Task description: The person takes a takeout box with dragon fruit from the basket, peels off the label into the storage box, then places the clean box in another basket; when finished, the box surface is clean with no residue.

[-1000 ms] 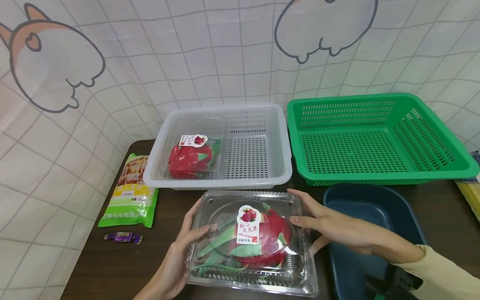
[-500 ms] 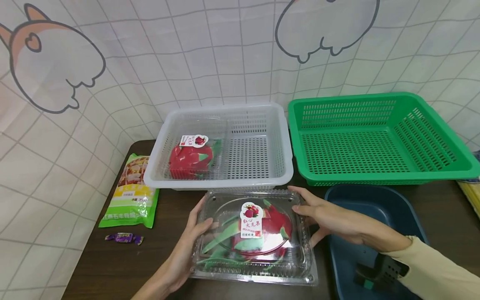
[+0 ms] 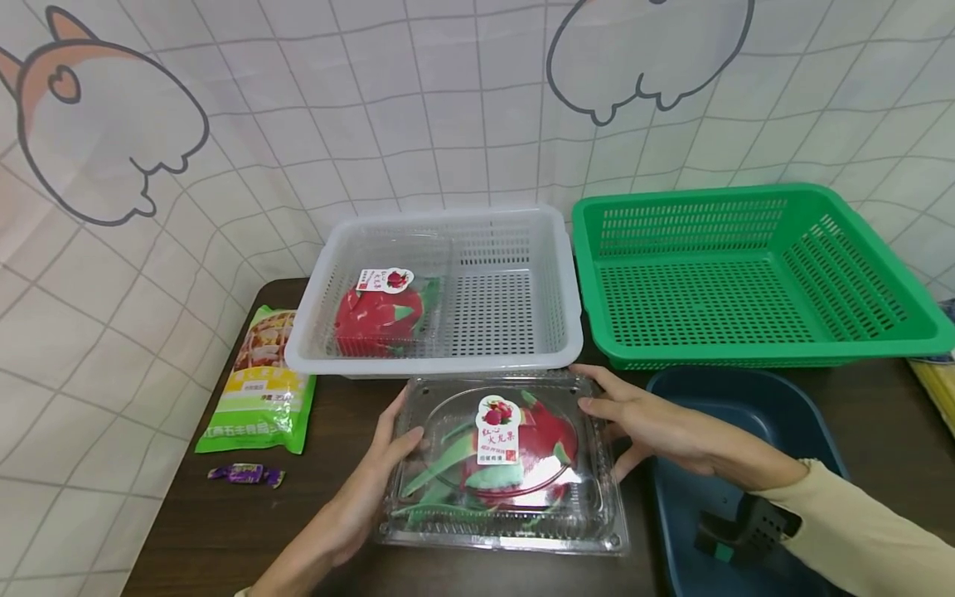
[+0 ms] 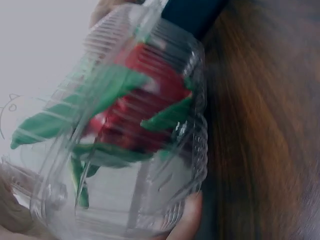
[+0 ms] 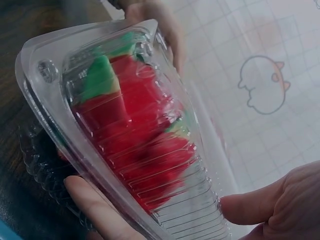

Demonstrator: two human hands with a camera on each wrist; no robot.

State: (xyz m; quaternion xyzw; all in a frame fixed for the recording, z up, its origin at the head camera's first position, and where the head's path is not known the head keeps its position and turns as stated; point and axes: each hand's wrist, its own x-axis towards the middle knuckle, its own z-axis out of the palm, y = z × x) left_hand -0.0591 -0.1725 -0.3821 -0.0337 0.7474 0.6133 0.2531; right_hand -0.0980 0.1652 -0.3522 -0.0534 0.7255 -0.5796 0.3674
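Note:
A clear plastic clamshell box [image 3: 597, 531] is between my hands in front of the white basket, with a red-and-green dragon fruit [image 3: 545, 439] inside. On its top sits a white label [image 3: 498, 431] with a fruit picture. My left hand [image 3: 366, 481] grips the box's left side, its thumb over the lid's edge. The right hand [image 3: 642, 423] holds the right side, thumb and fingers spread across the rim. In the left wrist view the box [image 4: 165, 200] is blurred. The right wrist view shows the box's ridged wall [image 5: 200, 220] between thumb and fingers.
A white basket [image 3: 433, 366] behind contains another boxed dragon fruit [image 3: 380, 319]. Right of it stands a green basket [image 3: 753, 352]. A dark blue bin [image 3: 746, 381] is beneath my right forearm. At the left lie a green snack bag [image 3: 261, 398] and a purple-wrapped candy [image 3: 246, 473].
Both hands have moved the clamshell box slightly away from me, toward the white basket. My grip on both sides looks the same, and the baskets stay where they were.

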